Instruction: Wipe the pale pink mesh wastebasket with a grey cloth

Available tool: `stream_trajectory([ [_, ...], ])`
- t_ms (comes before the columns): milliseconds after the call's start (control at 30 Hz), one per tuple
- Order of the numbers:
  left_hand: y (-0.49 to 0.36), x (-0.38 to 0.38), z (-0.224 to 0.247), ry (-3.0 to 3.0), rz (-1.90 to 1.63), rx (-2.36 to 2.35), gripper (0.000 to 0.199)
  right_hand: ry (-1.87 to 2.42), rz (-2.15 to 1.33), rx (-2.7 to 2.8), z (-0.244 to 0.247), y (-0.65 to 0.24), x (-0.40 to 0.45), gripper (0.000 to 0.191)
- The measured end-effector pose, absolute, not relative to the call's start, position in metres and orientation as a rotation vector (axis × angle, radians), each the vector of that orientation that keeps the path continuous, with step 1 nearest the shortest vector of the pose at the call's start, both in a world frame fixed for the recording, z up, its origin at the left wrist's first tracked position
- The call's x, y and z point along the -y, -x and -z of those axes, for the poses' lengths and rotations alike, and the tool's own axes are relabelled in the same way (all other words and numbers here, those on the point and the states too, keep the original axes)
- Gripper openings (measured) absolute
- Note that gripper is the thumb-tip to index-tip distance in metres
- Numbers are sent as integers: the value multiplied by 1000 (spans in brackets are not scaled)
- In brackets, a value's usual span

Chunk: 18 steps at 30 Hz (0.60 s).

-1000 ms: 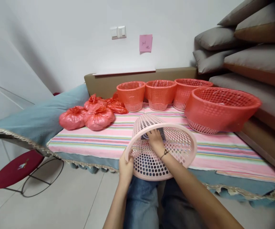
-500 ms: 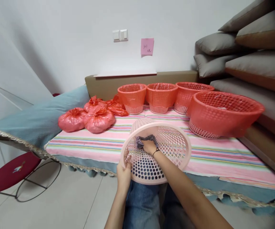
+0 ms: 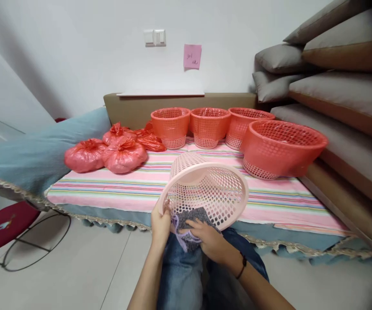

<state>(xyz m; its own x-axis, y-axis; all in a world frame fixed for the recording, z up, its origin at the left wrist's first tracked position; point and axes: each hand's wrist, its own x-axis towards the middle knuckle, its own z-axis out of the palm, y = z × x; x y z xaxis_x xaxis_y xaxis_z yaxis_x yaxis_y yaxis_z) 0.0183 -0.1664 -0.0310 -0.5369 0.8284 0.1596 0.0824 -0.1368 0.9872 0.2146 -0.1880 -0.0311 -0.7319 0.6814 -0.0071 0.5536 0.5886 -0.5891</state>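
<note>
A pale pink plastic basket (image 3: pixel 231 185) with a lattice wall lies tilted on its side, its mouth facing me. My left hand (image 3: pixel 160 223) grips the left part of its rim, thumb on the inside. A grey cloth (image 3: pixel 197 213) with a purple edge lies over the lower rim and hangs outside it. On this cloth is my right hand (image 3: pixel 205 237), holding it against the rim with the fingers partly spread over it; a dark band circles the wrist.
Several pink baskets (image 3: pixel 208 113) wrapped in red plastic bags stand behind. Tied red bags (image 3: pixel 124 155) sit at left on the striped cloth (image 3: pixel 108 189). Stacked cushions (image 3: pixel 330 94) rise at right. A round dark red stool (image 3: pixel 8 228) stands on the floor at left.
My right hand has drawn the grey cloth from inside the basket down to the lower rim. My left hand still holds the rim. The whole view has shifted slightly.
</note>
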Motion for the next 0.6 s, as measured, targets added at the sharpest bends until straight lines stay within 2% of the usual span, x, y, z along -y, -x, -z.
stream_trajectory([
  [133, -22, 165, 17, -1109, -1642, -1648, 38, 1150, -928, 2629, 24, -225, 207, 87],
  [367, 7, 158, -39, -1480, -1331, -1751, 31, 1289, -681, 2774, 23, -250, 202, 62],
  [500, 13, 156, -58, -1541, -1349, -1646, 44, 1110, -855, 2633, 19, -251, 199, 72],
  [600, 11, 159, -53, -1446, -1385, -1595, 46, 920, -993, 2218, 16, -236, 173, 73],
])
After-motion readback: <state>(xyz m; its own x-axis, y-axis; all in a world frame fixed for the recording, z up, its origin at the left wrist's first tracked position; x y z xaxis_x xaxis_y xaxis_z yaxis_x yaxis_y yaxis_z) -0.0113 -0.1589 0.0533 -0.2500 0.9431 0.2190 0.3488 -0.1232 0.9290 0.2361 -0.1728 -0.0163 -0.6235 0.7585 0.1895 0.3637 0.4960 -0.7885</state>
